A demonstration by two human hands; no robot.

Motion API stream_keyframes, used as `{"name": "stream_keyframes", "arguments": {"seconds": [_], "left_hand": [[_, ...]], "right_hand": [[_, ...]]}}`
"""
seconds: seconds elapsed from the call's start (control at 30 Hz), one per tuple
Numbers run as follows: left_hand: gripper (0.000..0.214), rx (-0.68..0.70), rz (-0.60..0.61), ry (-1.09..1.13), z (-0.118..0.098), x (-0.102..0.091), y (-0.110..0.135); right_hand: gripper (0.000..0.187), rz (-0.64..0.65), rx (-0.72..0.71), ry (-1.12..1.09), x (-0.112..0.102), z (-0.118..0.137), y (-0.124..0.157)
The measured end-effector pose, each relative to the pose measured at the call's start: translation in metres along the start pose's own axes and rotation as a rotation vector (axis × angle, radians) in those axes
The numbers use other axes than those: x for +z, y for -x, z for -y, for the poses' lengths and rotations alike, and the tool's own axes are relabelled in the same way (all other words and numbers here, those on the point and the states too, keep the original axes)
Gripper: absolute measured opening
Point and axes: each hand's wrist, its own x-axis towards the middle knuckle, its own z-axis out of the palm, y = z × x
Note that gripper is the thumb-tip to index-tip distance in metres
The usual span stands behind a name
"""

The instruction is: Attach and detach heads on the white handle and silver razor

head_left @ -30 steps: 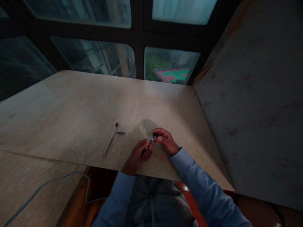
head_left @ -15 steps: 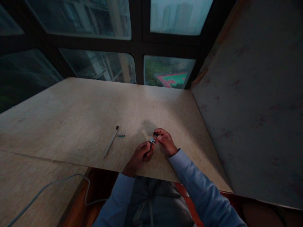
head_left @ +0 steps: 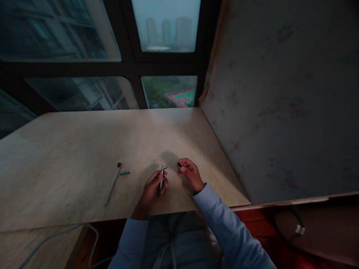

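My left hand (head_left: pixel 155 185) is closed around a slim tool with a shiny silver head (head_left: pixel 163 169), its narrow handle pointing down through the fingers. To the right, my right hand (head_left: pixel 191 173) pinches a small black piece (head_left: pixel 179 164) between thumb and fingers; its kind is too small to make out. A gap separates the black piece from the silver head. Left of my hands lies a pale toothbrush (head_left: pixel 112 184) with a dark head. Beside its upper end is a short dark strip (head_left: pixel 125 173) with a greenish band.
The pale table (head_left: pixel 84 149) runs back to dark-framed windows (head_left: pixel 131 69). A patterned wall panel (head_left: pixel 266 112) stands along its right side. At the lower left, a grey cable (head_left: pixel 53 239) crosses a lower surface and hangs off the edge.
My hands have drawn apart, and the black piece has come away from the silver-headed tool. The camera view has turned to the right.
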Motion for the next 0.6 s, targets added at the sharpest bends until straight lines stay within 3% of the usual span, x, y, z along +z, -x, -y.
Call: {"name": "stream_keyframes", "arguments": {"seconds": [0.23, 0.47, 0.6], "left_hand": [[0.047, 0.008, -0.121, -0.260, 0.000, 0.022, -0.009], [0.038, 0.130, -0.142, -0.532, 0.006, 0.082, -0.046], [0.038, 0.190, -0.045, -0.650, 0.019, 0.118, -0.072]], "right_hand": [[0.031, -0.166, -0.105, 0.189, -0.026, 0.014, 0.050], [0.026, -0.244, -0.130, 0.278, -0.050, 0.016, 0.080], [0.026, -0.254, -0.109, 0.268, -0.054, 0.016, 0.086]]}}
